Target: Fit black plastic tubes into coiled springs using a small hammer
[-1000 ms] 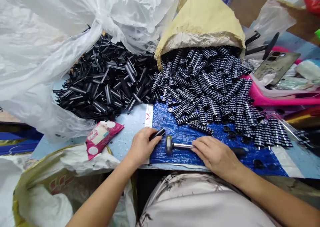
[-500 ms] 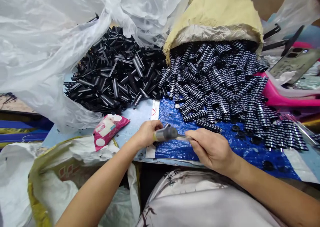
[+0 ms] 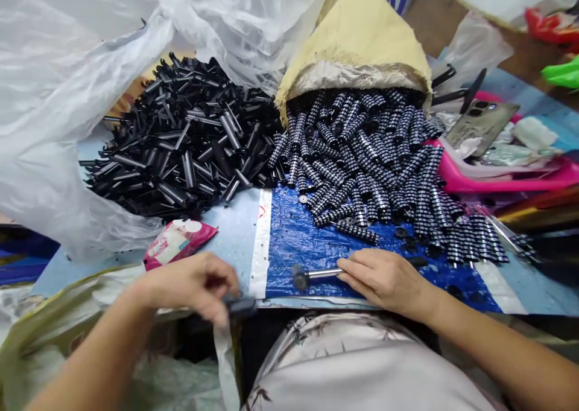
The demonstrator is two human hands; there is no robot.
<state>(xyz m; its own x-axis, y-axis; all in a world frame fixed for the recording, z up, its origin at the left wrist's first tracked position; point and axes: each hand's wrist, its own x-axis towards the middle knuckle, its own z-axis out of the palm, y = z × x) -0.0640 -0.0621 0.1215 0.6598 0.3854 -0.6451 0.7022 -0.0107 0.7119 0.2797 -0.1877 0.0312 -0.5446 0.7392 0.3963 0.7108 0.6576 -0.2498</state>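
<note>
My right hand (image 3: pixel 380 278) is closed around the handle of a small mallet (image 3: pixel 321 273). Its metal shaft points left, and the dark round head rests on or just above the blue sheet (image 3: pixel 289 230). Blurred by motion, my left hand (image 3: pixel 199 287) is at the table's front edge, over the rim of an open woven sack (image 3: pixel 113 284). A dark plastic piece (image 3: pixel 243 306) shows at its thumb and fingertips, seemingly pinched; its exact shape is smeared.
Black plastic parts (image 3: pixel 181 145) are heaped at the back left beside clear plastic sheeting (image 3: pixel 90 55). Checkered black-and-silver rollers (image 3: pixel 362 151) spill from a yellow sack (image 3: pixel 362 43). A pink packet (image 3: pixel 178 242) lies near the left hand. At right, a pink tray (image 3: pixel 474 181) holds a phone (image 3: pixel 482 124).
My left hand has moved left and down, away from the mallet head to the sack's rim. The mallet has lowered towards the blue sheet in my right hand. The view has shifted right.
</note>
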